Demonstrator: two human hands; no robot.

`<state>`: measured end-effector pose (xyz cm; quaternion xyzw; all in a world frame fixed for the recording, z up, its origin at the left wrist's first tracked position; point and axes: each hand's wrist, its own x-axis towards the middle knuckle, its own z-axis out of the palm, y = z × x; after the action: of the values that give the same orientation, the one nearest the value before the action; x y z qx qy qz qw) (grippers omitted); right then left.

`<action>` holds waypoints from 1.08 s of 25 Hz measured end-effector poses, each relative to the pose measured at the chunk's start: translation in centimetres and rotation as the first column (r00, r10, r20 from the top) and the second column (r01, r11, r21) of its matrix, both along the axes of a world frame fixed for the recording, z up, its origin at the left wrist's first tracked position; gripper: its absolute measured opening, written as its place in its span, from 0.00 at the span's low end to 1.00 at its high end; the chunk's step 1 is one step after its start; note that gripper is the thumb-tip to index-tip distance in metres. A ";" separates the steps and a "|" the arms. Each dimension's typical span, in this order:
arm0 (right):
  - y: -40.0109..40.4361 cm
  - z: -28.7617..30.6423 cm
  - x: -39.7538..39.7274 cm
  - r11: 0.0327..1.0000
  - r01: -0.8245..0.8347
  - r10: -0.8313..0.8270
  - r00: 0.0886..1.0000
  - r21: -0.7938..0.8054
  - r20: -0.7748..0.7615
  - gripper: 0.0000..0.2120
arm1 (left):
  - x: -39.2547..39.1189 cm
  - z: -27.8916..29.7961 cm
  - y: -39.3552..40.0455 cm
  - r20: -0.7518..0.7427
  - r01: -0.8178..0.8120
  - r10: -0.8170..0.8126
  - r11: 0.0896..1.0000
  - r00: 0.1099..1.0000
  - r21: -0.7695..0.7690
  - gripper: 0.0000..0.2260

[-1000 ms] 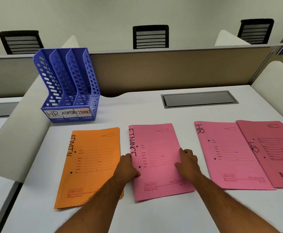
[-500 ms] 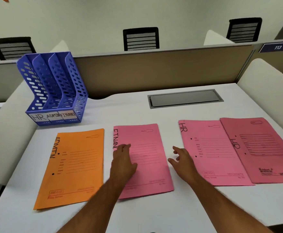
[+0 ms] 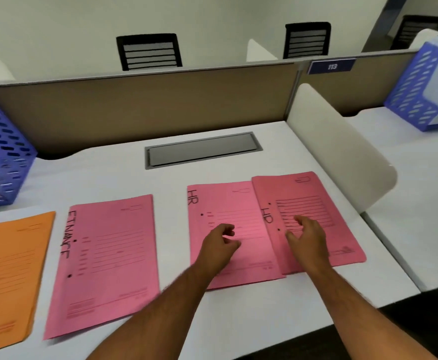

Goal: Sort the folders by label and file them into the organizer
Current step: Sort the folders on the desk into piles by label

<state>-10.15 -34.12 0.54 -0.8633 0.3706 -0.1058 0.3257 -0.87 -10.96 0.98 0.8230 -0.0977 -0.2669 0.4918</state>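
Observation:
Two pink folders marked HR lie on the white desk (image 3: 114,175), the right HR folder (image 3: 316,196) overlapping the edge of the left HR folder (image 3: 228,201). My left hand (image 3: 219,242) hovers over the left one with fingers loosely curled, holding nothing. My right hand (image 3: 306,237) is spread over the right one, also holding nothing. A pink FINANCE folder (image 3: 108,261) lies further left, and an orange folder (image 3: 7,271) is cut off at the left edge. The blue organizer (image 3: 2,152) stands at the far left, only partly in view.
A grey cable hatch (image 3: 202,149) is set into the desk behind the folders. A brown partition (image 3: 139,105) runs along the back. A white divider (image 3: 340,149) bounds the desk on the right; a second blue organizer (image 3: 418,92) stands on the neighbouring desk.
Both hands have left the FINANCE folder and moved right, over the two HR folders. The view has swung right, so the organizer and orange folder are now at the left edge.

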 end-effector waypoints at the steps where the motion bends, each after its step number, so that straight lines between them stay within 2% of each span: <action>1: -2.1 0.0 -0.6 0.999 0.035 -0.037 0.998 -0.028 -0.052 0.25 | -0.3 0.0 -1.8 -0.075 0.016 -0.019 0.999 0.997 -0.034 0.22; 4: -6.8 -0.5 -2.0 0.990 0.092 -0.113 0.969 -0.105 -0.218 0.32 | -0.4 -0.4 -5.9 -0.163 0.085 -0.080 0.996 0.983 0.029 0.25; 7: -9.0 -1.5 -3.1 0.990 0.123 -0.141 0.912 -0.071 -0.384 0.39 | -0.8 -1.0 -9.5 -0.185 0.081 -0.056 0.988 0.981 0.132 0.26; 9: -9.5 -2.2 -3.7 0.993 0.088 -0.114 0.898 -0.080 -0.424 0.40 | -1.0 -0.7 -11.3 -0.196 0.056 -0.021 0.983 0.980 0.176 0.22; 11: -10.0 -2.1 -3.9 0.993 0.064 -0.100 0.893 -0.098 -0.439 0.39 | -1.3 -0.4 -12.5 -0.227 0.005 0.041 0.981 0.973 0.196 0.14; 13: -10.9 -1.8 -3.8 0.995 0.066 -0.093 0.893 -0.076 -0.441 0.39 | -1.4 -0.4 -13.5 -0.314 -0.088 0.124 0.988 0.941 0.127 0.06; 16: -11.5 -1.4 -3.2 0.996 0.086 -0.087 0.910 -0.021 -0.406 0.36 | -1.4 -0.2 -14.4 -0.457 -0.233 0.188 0.971 0.870 -0.044 0.06; 19: -10.1 -2.0 -2.2 0.996 0.087 -0.071 0.935 0.031 -0.347 0.35 | -1.0 -0.5 -13.2 -0.388 -0.304 0.222 0.939 0.894 -0.164 0.09; 21: -8.4 -2.1 -1.5 0.997 0.060 -0.040 0.947 0.051 -0.319 0.37 | -0.8 -0.6 -11.1 -0.327 -0.327 0.256 0.927 0.910 -0.182 0.11; 24: -5.6 -2.4 -0.3 0.996 -0.024 0.048 0.960 0.092 -0.275 0.42 | -0.4 -0.4 -6.7 -0.231 -0.371 0.334 0.918 0.914 -0.143 0.12; 27: -2.7 -2.8 0.7 0.988 -0.109 0.134 0.955 0.106 -0.264 0.48 | -0.2 -0.5 -2.0 -0.074 -0.387 0.383 0.921 0.921 -0.041 0.15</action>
<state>-9.49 -36.84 -2.29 -0.8754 0.3621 0.0501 0.3164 -1.03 -12.97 0.51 0.8033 0.0744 -0.1886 0.5600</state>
